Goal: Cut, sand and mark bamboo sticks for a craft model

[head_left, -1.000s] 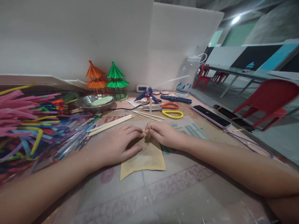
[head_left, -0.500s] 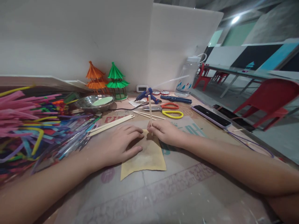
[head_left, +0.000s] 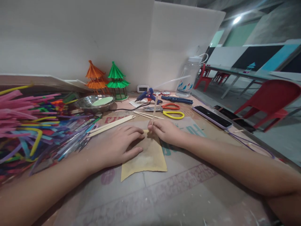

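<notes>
A person's left hand [head_left: 117,145] lies flat, fingers spread, on a tan sheet of paper [head_left: 145,158], apparently pinning it to the worktop [head_left: 178,194], while the right hand [head_left: 166,131] pinches a thin wooden stick [head_left: 154,110] between thumb and fingertips, its lower end at the paper's far edge and its top leaning slightly right. Just beyond, within easy reach, lie loose wooden sticks [head_left: 113,124], yellow-handled scissors [head_left: 174,115], orange-handled scissors [head_left: 171,106] and a blue glue gun [head_left: 147,95] with its cord trailing left. A heap of coloured pipe cleaners [head_left: 30,125] fills the left side, beside a metal bowl [head_left: 97,103]. Against the far wall stand an orange paper pagoda [head_left: 95,78] and a green paper pagoda [head_left: 117,80], finished models perhaps kept as reference. A clear water bottle [head_left: 190,77] and a phone [head_left: 213,116] sit to the right.
</notes>
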The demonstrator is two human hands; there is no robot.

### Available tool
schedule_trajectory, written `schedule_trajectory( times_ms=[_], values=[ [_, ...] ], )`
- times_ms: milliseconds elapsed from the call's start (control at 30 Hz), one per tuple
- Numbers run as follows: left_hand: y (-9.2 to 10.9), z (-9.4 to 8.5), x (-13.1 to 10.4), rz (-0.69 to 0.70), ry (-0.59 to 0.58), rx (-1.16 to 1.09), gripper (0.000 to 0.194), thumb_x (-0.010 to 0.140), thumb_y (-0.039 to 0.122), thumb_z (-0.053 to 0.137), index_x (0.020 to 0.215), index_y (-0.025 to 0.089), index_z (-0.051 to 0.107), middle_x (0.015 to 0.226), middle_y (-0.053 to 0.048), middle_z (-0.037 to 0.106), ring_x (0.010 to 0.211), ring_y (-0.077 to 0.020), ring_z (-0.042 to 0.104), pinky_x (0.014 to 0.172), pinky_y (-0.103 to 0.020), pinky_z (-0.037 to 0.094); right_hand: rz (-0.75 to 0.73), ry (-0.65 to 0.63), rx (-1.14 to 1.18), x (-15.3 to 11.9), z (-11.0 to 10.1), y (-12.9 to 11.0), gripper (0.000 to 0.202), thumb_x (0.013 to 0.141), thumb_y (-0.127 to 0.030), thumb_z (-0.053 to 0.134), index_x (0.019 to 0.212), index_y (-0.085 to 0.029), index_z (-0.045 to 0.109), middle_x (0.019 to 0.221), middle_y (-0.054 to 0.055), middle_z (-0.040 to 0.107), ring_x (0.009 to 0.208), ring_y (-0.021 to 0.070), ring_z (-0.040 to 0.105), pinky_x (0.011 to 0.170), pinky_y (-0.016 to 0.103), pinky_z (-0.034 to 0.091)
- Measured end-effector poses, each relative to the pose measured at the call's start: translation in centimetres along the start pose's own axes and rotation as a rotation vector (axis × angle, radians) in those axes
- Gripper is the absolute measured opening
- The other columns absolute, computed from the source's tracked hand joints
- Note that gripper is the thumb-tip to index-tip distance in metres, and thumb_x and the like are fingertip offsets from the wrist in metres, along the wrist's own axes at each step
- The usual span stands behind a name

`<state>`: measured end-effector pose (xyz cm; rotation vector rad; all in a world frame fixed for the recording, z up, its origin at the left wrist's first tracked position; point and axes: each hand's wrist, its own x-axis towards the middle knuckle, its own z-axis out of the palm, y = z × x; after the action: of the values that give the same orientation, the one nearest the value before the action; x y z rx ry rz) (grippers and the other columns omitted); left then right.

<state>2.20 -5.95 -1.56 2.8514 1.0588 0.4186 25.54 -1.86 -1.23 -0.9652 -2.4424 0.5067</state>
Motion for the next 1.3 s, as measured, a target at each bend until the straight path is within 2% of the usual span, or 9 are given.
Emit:
schedule_trajectory(
  times_ms=[167,300,467,600,733,900,1067,1200,1300],
  values=[
    [0.14,-0.15,0.00,-0.008,-0.012,0.001,0.038,0.098,0.048,0.048,0.123,0.023,0.063,0.125,-0.008,0.064,0.118,-0.0263,0.056,0.103,-0.042,0.044,-0.059,-0.075,0.033,-0.01,-0.01,-0.01,0.022,0.099,-0.020,0.044,0.086,-0.017,0.062,0.082,0.005,0.071,0.077,0.0163,0.064,0.074,0.026,0.044],
    [0.11,-0.11,-0.03,-0.008,-0.014,0.006,0.038,0.098,0.048,0.048,0.124,0.024,0.062,0.128,-0.008,0.062,0.120,-0.0265,0.055,0.104,-0.042,0.043,-0.021,-0.012,-0.035,0.00,0.01,0.05,0.019,0.098,-0.018,0.046,0.088,-0.017,0.063,0.085,0.006,0.071,0.080,0.0173,0.063,0.075,0.027,0.043],
    [0.05,-0.05,-0.06,0.002,-0.009,0.005,0.038,0.098,0.048,0.048,0.123,0.023,0.063,0.126,-0.008,0.063,0.119,-0.0265,0.056,0.104,-0.042,0.043,-0.043,-0.073,0.005,0.01,0.05,-0.02,0.022,0.099,-0.021,0.046,0.087,-0.017,0.063,0.083,0.004,0.071,0.076,0.0157,0.063,0.072,0.025,0.043],
    [0.03,-0.04,-0.05,0.001,-0.005,-0.003,0.038,0.098,0.047,0.049,0.125,0.024,0.062,0.128,-0.008,0.063,0.120,-0.0268,0.055,0.104,-0.042,0.043,-0.011,-0.017,-0.042,0.05,-0.07,-0.10,0.020,0.098,-0.020,0.047,0.088,-0.017,0.063,0.084,0.005,0.071,0.078,0.0167,0.063,0.074,0.027,0.043],
    [0.03,-0.04,-0.04,0.003,0.008,-0.010,0.037,0.097,0.047,0.049,0.122,0.024,0.064,0.125,-0.008,0.064,0.118,-0.0268,0.057,0.103,-0.042,0.044,-0.039,-0.093,0.017,0.03,-0.09,-0.09,0.024,0.100,-0.023,0.046,0.084,-0.017,0.063,0.078,0.004,0.070,0.073,0.0155,0.063,0.070,0.025,0.043],
    [0.07,-0.12,-0.03,0.002,0.009,-0.012,0.037,0.098,0.047,0.049,0.123,0.024,0.063,0.127,-0.008,0.064,0.119,-0.0266,0.056,0.103,-0.042,0.044,-0.046,-0.007,-0.056,0.06,-0.01,0.15,0.018,0.097,-0.019,0.048,0.091,-0.017,0.065,0.086,0.006,0.072,0.080,0.0170,0.063,0.074,0.027,0.043],
    [0.02,-0.03,-0.02,0.002,0.000,0.003,0.038,0.098,0.048,0.049,0.124,0.023,0.063,0.125,-0.009,0.064,0.118,-0.0265,0.056,0.103,-0.042,0.044,-0.058,-0.078,-0.002,0.08,-0.06,-0.21,0.021,0.098,-0.017,0.046,0.089,-0.017,0.065,0.084,0.004,0.072,0.079,0.0161,0.064,0.074,0.026,0.044],
    [0.08,-0.07,-0.04,0.005,0.012,-0.006,0.037,0.098,0.047,0.049,0.123,0.023,0.063,0.126,-0.008,0.064,0.118,-0.0263,0.057,0.102,-0.042,0.045,-0.028,-0.026,-0.090,0.15,-0.01,-0.34,0.018,0.097,-0.018,0.049,0.089,-0.017,0.065,0.085,0.005,0.072,0.081,0.0175,0.063,0.074,0.027,0.043],
    [0.11,-0.14,-0.05,0.007,0.013,-0.009,0.038,0.098,0.047,0.049,0.123,0.024,0.063,0.124,-0.009,0.064,0.117,-0.0269,0.057,0.102,-0.043,0.045,-0.049,-0.059,-0.041,0.09,0.07,-0.42,0.021,0.098,-0.021,0.049,0.084,-0.018,0.064,0.081,0.004,0.071,0.078,0.0171,0.063,0.072,0.027,0.043]
  ],
)
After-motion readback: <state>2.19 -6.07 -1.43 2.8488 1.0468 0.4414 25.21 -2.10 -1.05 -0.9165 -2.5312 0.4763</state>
